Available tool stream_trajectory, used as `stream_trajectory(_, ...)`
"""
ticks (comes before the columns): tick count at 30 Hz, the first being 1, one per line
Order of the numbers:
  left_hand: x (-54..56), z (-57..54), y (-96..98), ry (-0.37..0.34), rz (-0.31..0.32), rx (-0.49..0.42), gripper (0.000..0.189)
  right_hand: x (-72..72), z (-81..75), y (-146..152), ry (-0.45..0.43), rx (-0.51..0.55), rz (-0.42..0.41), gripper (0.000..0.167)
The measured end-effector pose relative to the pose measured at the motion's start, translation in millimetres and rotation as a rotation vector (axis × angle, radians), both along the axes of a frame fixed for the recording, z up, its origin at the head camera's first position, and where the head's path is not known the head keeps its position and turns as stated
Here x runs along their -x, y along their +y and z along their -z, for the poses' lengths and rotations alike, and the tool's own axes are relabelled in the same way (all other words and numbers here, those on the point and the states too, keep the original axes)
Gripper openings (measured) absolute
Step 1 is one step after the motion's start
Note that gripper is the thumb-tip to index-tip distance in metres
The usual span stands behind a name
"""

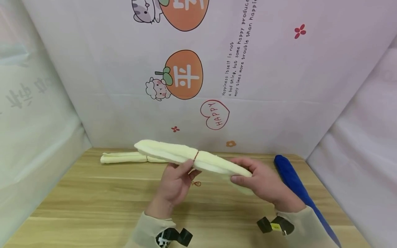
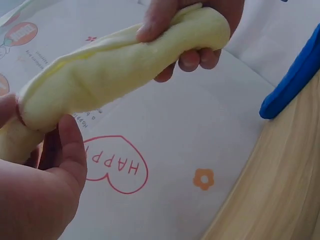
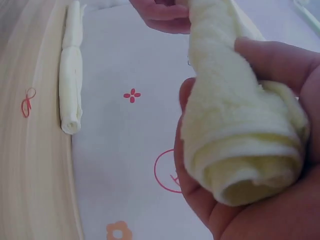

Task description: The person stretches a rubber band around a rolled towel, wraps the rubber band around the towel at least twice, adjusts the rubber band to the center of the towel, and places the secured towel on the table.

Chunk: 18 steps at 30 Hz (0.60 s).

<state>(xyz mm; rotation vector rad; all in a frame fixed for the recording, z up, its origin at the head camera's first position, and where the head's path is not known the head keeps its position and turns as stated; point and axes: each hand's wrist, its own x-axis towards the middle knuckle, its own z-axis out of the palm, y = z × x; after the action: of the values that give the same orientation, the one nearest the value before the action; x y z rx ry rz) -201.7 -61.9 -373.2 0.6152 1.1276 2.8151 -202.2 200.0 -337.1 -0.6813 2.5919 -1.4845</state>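
Note:
A pale yellow rolled towel is held above the table, tilted down to the right, with a thin red band round its middle. My left hand grips it from below by the band, thumb in front. At the towel's right end my right hand holds it, thumb on the near side and fingers behind. The right wrist view shows that end's spiral layers lying in the right palm. Behind, a second pale yellow rolled towel lies along the table's back edge, tied at its middle.
On the wooden table a loose red band lies beyond the left hand. A long blue roll rests along the right side, partly behind the right forearm. A white printed sheet rises at the back, with white sheets on both sides.

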Motion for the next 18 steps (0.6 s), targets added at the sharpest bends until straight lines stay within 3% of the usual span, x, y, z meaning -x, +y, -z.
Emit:
stream_trajectory(3, -0.2, 2.2, 2.2, 0.042, -0.006, 0.059, 0.022, -5.1, -0.8, -5, 0.062, -0.104, 0.024, 0.039)
stream_trajectory(8, -0.8, 2.2, 5.1, 0.036, -0.058, 0.111, 0.024, -12.0, -7.4, -15, 0.108, -0.246, 0.032, 0.041)
stream_trajectory(11, -2.1, 1.3, 5.9, 0.025, -0.07, 0.152, 0.025, -14.7, -14.9, -25, 0.185, -0.258, 0.02, 0.034)
stream_trajectory(13, -3.0, 0.8, 5.6, 0.027, -0.062, 0.183, 0.028, -16.0, -20.8, -31, 0.281, -0.239, 0.015, 0.023)
stream_trajectory(18, -5.6, -1.6, 1.8, 0.054, -0.007, 0.252, 0.032, -16.6, -34.8, -45, 0.494, -0.19, -0.004, 0.013)
